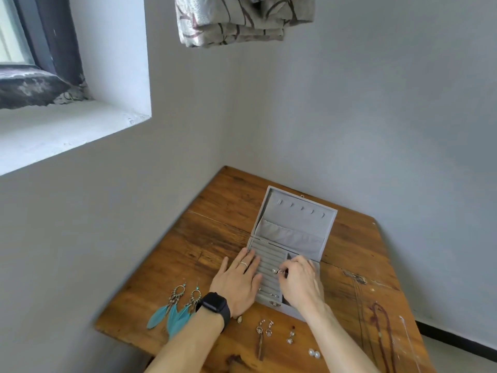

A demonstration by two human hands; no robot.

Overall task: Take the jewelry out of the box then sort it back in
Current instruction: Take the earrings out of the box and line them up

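Grey plastered walls meet in a corner, with a deep window recess [67, 125] at the upper left and a folded patterned cloth [236, 20] hanging at the top; a worn wooden table [215, 224] is pushed into the corner. On it, toward the near middle, stands the jewelry box [293, 224], a rectangular case lined in pale grey velvet. Its lid stands open and leans back, showing a row of small hooks above a gathered pocket. The base holds ridged ring rolls across its left part and darker open compartments at the right; a few small rings [270, 294] sit in the nearest roll. The left hand [239, 281] lies flat on the left side of the base, fingers straight and close together, holding nothing, with a thin ring [243, 263] on one finger and a black watch [213, 305] on the wrist. The right hand [301, 281] is over the right part of the base, its fingers curled and its fingertips pinching a small silvery piece [278, 271] with a pale bead just above the rolls. On the table in front of the box lie a pair of teal feather earrings [172, 310] at the left, a pair of drop earrings [265, 328], a small crystal earring [290, 336] and two pearl studs [314, 353]. Beaded necklaces [379, 327] stretch along the right side of the table.
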